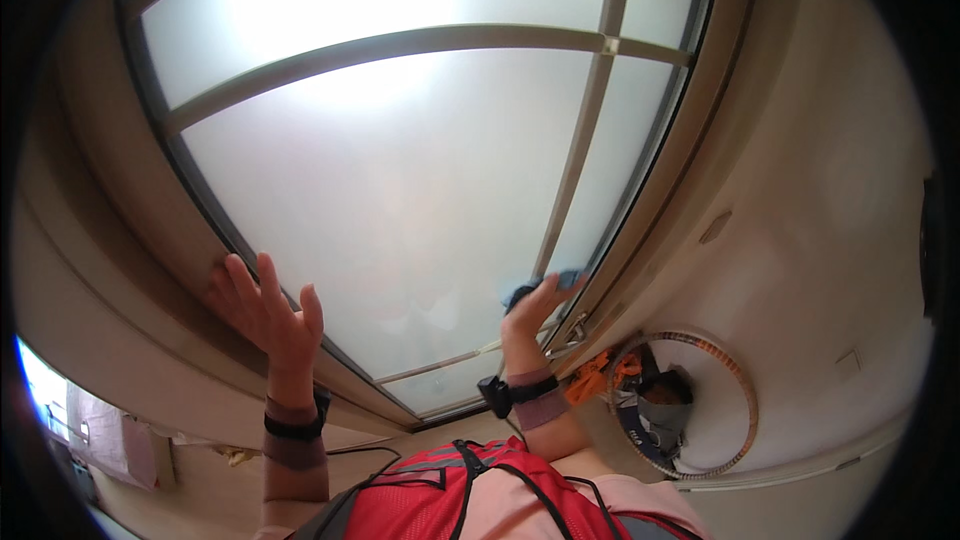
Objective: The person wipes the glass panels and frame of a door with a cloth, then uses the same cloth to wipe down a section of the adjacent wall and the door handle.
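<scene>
A door with a large frosted glass pane (390,202) and wooden bars (577,150) stands before me. My right hand (531,309) presses a blue cloth (568,277) to the glass low on the right, over the upright bar. Part of the cloth is hidden behind the palm. On the left, my left hand (270,315) is raised with its fingers spread, beside the wooden door frame (150,217). It holds nothing; whether its fingertips touch the frame is hard to tell. A metal door handle (576,333) sits just right of my right wrist.
A hula hoop (750,405) leans at the wall on the right, in front of a grey bag (664,420) and an orange bag (589,379). Light switch plates (715,227) are on that wall. A cloth-covered piece of furniture (112,435) stands at far left.
</scene>
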